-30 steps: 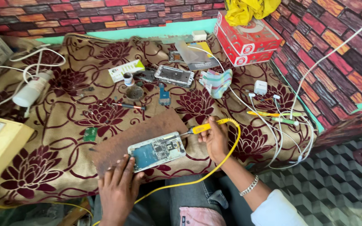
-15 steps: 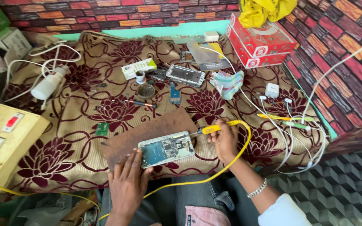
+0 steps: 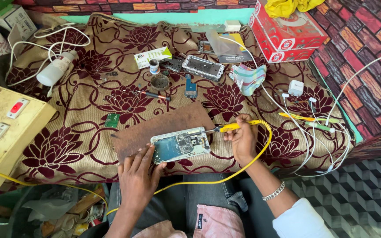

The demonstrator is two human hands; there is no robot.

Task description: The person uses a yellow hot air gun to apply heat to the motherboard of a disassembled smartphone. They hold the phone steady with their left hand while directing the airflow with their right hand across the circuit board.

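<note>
Opened phone lies on the brown board at the near edge, long axis left-right, slightly tilted. Your left hand rests open, fingertips pressing its near-left corner. Your right hand, just right of it, is closed around the yellow soldering iron, tip on the phone's right end. Surface: floral cloth over the desk, cluttered with parts and cables; brick-pattern wall at right.
</note>
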